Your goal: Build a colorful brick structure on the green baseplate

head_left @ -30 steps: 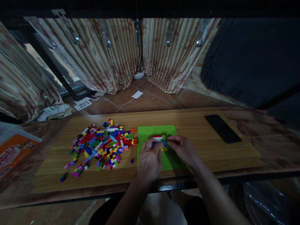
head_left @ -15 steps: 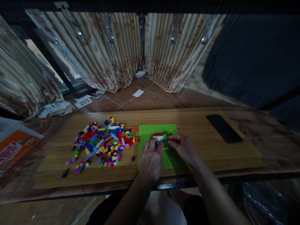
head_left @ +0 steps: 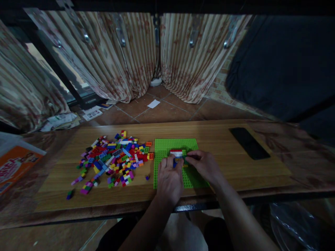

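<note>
Brick assembly (head_left: 177, 153), low and many-coloured, set on a green baseplate (head_left: 162, 146) near its middle, between the two hands and partly covered by them. Visible along its far edge: a red row, with white just in front; at its right end, green; toward the near side, small areas of blue and yellow, largely hidden by fingers.

Left hand (head_left: 169, 179): back uppermost, fingers bent over the near left part of the assembly, blue showing between thumb and fingers; narrow grip, holding the assembly. Right hand (head_left: 202, 165): extended in from the right, thumb and forefinger close together at the green end; presence of a separate brick between the tips impossible to make out.

Baseplate studded, flat on the wood-grained tabletop (head_left: 214, 139). To its left, loose bricks (head_left: 112, 160) in a wide, mixed heap, some with hollow undersides upward; orange brick (head_left: 151, 156) at the heap's right, just beside the baseplate. Apart from the heap: small dark purple brick (head_left: 147, 177) near the baseplate, and blue-and-green piece (head_left: 69, 194) toward the near left corner. Well to the right, black phone (head_left: 250, 143), lying aslant. Beyond: tiled floor (head_left: 180, 111), white sheet of paper (head_left: 153, 104), striped curtains (head_left: 131, 62). Far left: container with orange label (head_left: 19, 169)
</note>
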Tool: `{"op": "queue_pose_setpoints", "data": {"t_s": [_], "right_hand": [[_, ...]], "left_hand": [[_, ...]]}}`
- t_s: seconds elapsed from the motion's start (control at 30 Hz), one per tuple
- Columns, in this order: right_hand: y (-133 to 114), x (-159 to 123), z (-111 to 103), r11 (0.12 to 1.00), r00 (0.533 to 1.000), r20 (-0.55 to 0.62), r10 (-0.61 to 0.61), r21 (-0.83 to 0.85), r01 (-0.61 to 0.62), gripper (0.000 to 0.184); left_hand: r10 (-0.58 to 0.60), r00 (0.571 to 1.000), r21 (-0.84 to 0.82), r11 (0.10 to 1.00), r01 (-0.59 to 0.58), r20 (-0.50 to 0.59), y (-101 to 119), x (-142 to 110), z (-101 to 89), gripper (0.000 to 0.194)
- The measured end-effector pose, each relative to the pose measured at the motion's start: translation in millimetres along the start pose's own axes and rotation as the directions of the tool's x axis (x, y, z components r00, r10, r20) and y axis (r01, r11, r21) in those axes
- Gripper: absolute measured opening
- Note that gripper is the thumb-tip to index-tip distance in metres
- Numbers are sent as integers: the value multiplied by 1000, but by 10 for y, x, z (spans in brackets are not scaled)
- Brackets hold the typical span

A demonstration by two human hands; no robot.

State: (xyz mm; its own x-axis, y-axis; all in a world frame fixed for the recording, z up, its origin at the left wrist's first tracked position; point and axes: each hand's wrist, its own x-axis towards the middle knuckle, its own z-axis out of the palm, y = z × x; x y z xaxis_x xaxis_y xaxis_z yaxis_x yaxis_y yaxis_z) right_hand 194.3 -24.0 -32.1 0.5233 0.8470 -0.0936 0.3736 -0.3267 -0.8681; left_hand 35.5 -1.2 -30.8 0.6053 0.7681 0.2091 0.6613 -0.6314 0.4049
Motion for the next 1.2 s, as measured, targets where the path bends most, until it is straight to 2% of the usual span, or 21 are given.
{"op": "queue_pose_setpoints", "data": {"t_s": [0.67, 0.97, 1.2], "right_hand": [[13, 36, 41, 996, 996, 18, 84, 7, -84, 22], [2, 81, 24, 993, 992, 76, 103, -61, -98, 18], [45, 78, 51, 998, 995, 80, 52, -50, -48, 18]], "left_hand": [[13, 1000, -25, 1000, -13, 21, -14, 5, -21, 41], [6, 996, 91, 996, -14, 88, 17, -19, 2, 44], [42, 997, 135, 990, -49, 58, -1, -33, 3, 44]]}}
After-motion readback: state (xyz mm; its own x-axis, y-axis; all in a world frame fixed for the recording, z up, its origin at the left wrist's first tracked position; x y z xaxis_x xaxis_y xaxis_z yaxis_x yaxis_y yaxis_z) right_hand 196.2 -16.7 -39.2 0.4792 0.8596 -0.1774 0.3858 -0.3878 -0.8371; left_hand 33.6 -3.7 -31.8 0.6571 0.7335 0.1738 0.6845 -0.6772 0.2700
